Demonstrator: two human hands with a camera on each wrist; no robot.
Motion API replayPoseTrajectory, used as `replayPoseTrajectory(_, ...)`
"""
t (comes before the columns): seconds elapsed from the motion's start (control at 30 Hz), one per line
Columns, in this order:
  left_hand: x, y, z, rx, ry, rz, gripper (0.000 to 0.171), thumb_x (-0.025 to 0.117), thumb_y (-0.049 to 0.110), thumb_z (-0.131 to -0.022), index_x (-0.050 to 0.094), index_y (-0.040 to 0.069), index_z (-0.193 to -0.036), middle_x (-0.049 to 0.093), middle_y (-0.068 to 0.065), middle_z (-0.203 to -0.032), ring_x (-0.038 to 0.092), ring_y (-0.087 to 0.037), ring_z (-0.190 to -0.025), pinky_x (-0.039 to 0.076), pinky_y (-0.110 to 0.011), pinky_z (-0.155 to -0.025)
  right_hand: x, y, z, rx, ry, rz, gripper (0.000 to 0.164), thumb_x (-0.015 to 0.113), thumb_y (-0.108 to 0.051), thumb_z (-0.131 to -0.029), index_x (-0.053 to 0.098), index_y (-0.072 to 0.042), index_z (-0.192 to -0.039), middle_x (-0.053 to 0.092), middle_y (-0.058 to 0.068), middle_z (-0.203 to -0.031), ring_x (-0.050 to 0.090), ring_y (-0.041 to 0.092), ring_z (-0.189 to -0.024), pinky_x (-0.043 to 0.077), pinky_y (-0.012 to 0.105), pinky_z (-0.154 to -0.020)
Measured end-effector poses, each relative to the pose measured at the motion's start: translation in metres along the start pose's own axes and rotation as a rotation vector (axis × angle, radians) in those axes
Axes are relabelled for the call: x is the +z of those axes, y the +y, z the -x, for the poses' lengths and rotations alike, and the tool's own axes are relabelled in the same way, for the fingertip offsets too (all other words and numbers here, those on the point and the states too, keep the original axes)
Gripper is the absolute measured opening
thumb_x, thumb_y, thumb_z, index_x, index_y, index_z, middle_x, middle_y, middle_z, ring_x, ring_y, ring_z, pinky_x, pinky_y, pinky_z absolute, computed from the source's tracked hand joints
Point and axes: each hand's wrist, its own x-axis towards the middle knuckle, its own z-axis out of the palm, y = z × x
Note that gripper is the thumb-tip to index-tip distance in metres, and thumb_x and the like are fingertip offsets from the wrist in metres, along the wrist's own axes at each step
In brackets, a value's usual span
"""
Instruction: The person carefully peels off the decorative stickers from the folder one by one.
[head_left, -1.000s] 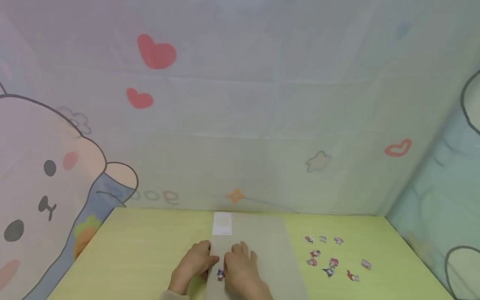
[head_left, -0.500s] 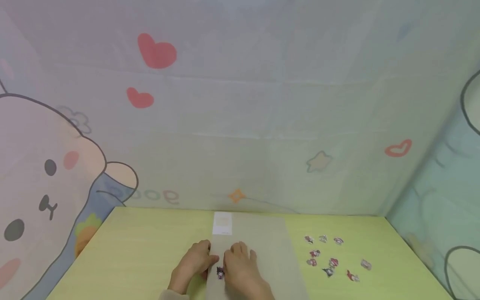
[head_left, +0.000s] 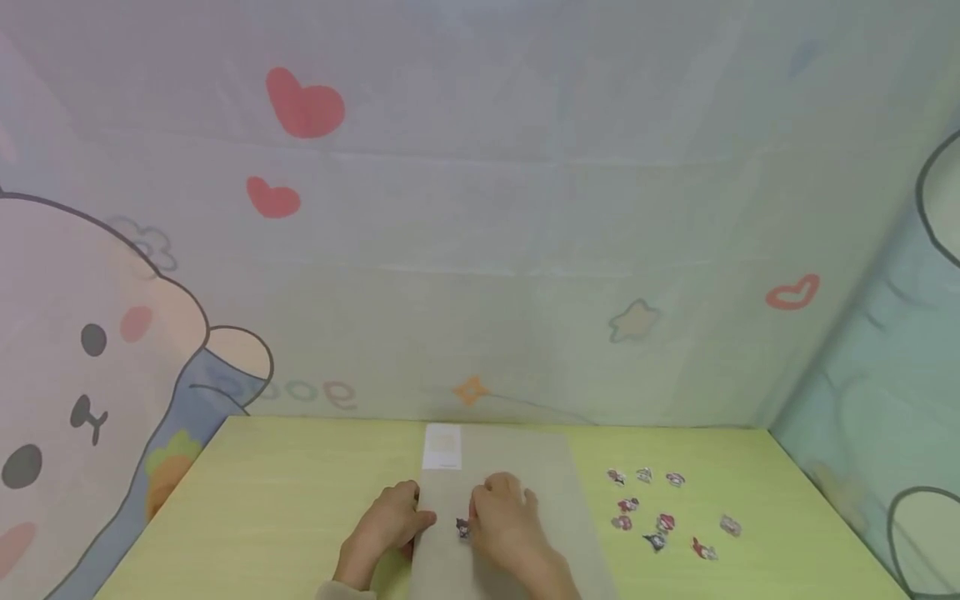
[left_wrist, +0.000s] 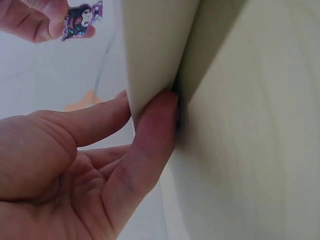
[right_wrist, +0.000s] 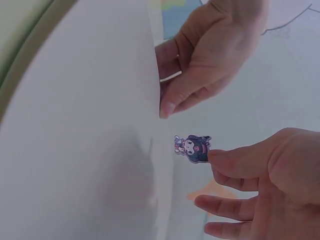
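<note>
A pale beige, flat rectangular board (head_left: pixel 536 500) with a white label (head_left: pixel 442 447) at its far left corner lies on the table. At its left edge my left hand (head_left: pixel 390 521) grips it, thumb on one face and fingertips tucked against the other, as the left wrist view shows. My right hand (head_left: pixel 510 521) is over the board and pinches a small cartoon sticker (right_wrist: pixel 196 148) between thumb and fingertip. This sticker, dark purple and black with a white face, juts out to the left of the fingers. In the left wrist view the sticker (left_wrist: pixel 82 21) appears at the upper left.
Several more small cartoon stickers (head_left: pixel 655 542) lie scattered on the yellow-green table (head_left: pixel 315 467), to the right of the board. A printed cloth backdrop (head_left: pixel 465 208) with hearts and a cartoon animal hangs behind the table and along its sides.
My right hand has moved up and to the right over the board, taking the sticker along, away from the left edge. The left hand keeps its place there.
</note>
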Motion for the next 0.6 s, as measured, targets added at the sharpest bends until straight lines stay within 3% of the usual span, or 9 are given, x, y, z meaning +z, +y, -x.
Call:
replayPoseTrajectory(0.23, 0.001, 0.001, -0.001, 0.015, -0.007, -0.003, 0.043, 0.061, 0.014, -0.082, 0.044, -0.015, -0.109, 0.059, -0.013, -0.072, 0.056, -0.016, -0.045, 0.050, -0.034, -0.058, -0.013, 0.022, 0.007, 0.002, 0.011, -0.006, 0.018, 0.063, -0.014, -0.078, 0.049, -0.019, -0.067, 0.048, 0.006, -0.100, 0.035, 0.035, -0.112, 0.023, 0.066, -0.085)
replayPoseTrajectory(0.6, -0.002, -0.001, 0.001, 0.006, -0.024, 0.011, 0.039, 0.060, 0.014, -0.083, 0.045, -0.013, -0.106, 0.059, -0.013, -0.073, 0.057, -0.017, -0.047, 0.049, -0.036, -0.058, -0.030, 0.078, 0.026, 0.135, -0.008, 0.052, 0.022, 0.062, -0.013, -0.078, 0.046, -0.020, -0.065, 0.044, 0.001, -0.093, 0.035, 0.032, -0.107, 0.023, 0.064, -0.084)
